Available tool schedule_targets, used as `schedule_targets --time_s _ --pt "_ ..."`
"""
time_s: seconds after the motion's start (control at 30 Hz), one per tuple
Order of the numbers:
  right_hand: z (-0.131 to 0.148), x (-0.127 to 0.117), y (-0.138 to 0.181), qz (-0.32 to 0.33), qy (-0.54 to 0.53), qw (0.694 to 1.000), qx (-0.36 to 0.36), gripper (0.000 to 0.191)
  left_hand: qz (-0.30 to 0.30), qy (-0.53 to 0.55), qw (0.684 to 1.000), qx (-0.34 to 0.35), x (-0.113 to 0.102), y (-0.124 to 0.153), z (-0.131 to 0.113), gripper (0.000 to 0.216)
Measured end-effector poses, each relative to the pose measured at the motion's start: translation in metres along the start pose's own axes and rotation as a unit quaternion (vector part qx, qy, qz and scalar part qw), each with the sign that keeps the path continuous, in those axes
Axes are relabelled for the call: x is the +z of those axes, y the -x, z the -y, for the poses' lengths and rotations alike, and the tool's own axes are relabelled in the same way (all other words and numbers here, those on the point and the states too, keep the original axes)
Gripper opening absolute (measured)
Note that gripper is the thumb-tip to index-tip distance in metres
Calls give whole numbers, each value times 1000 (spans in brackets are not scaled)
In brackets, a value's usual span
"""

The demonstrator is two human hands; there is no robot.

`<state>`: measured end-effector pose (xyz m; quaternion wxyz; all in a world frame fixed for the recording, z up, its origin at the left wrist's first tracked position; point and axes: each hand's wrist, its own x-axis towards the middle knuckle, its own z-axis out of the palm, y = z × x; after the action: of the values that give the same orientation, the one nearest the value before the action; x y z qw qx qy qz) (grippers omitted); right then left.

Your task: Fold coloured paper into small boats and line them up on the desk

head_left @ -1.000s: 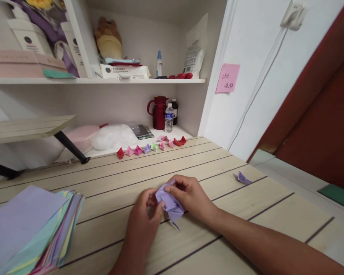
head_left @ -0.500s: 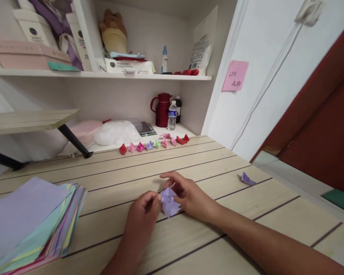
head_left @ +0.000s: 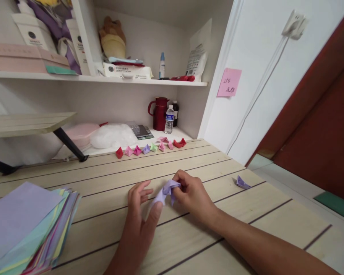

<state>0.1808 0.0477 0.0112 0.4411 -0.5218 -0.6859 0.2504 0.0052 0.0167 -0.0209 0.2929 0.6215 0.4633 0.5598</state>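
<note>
- Our right hand (head_left: 192, 196) pinches the lilac paper (head_left: 168, 187) over the table (head_left: 103, 221)'s middle
- Our left hand (head_left: 138, 215), thumb and fingers spread, is at its left
- We have the stack (head_left: 30, 227) near left

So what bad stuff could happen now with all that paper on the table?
1. The purple paper might crease wrongly or slip: the right hand pinches one end, while the left hand is open beside it.
2. The small purple folded piece sits near the table's right edge, so a bump could knock it off.
3. The paper stack is crooked, so a nudge might slide its sheets.
</note>
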Motion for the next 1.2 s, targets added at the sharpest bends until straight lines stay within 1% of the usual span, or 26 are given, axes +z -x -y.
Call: schedule_targets --time_s 0.07,0.1,0.13,0.2,0.27,0.33,0.4,0.5,0.57,0.67,0.73,0.8,0.87,0.93,0.97,1.0,1.07,1.13,1.2 --pt "3 0 3 -5 48 999 -17 12 -6 -43 998 47 1 0 0 54" --pt "4 1 5 0 65 997 -29 12 -14 -67 996 53 1 -1 -1 56" --pt "5 2 6 11 67 997 -39 13 -23 -89 995 43 1 -2 -2 54" --pt "7 5 9 35 31 998 -46 15 -35 -114 993 -12 -1 -3 -5 39" --pt "7 8 10 55 -32 998 -30 15 -26 -90 992 -85 -3 -6 -9 28" --pt "5 10 9 76 -102 992 3 13 -6 -18 987 -157 -5 -8 -12 30" --pt "2 10 7 103 -166 980 35 11 4 62 976 -208 -8 -11 -15 37" --pt "-2 9 3 135 -207 967 54 9 4 108 966 -234 -10 -14 -17 39" --pt "-4 8 3 144 -195 969 44 9 6 124 964 -233 -13 -15 -18 40" --pt "-4 8 3 149 -157 976 6 7 15 170 956 -238 -18 -16 -16 40" --pt "-5 8 4 148 -136 979 -14 10 19 180 954 -241 -20 -18 -14 37" --pt "-5 9 4 141 -135 981 -19 14 20 157 960 -232 -20 -19 -10 39" --pt "-6 9 3 137 -159 978 -5 16 28 131 966 -220 -19 -19 -7 43" --pt "-7 8 2 136 -173 975 11 16 34 109 970 -213 -17 -18 -4 40" --pt "-8 8 2 129 -159 979 12 16 33 100 971 -212 -16 -17 -3 37" --pt "-8 6 1 114 -126 985 6 16 26 85 974 -208 -16 -17 -3 34" --pt "-7 3 1 66 -13 997 -33 17 0 36 984 -175 -18 -15 -5 32" --pt "-5 0 2 15 105 991 -87 19 -16 -25 994 -106 -20 -14 -7 33" --pt "-2 -2 4 -15 176 976 -129 21 -19 -76 996 -44 -22 -12 -9 32"
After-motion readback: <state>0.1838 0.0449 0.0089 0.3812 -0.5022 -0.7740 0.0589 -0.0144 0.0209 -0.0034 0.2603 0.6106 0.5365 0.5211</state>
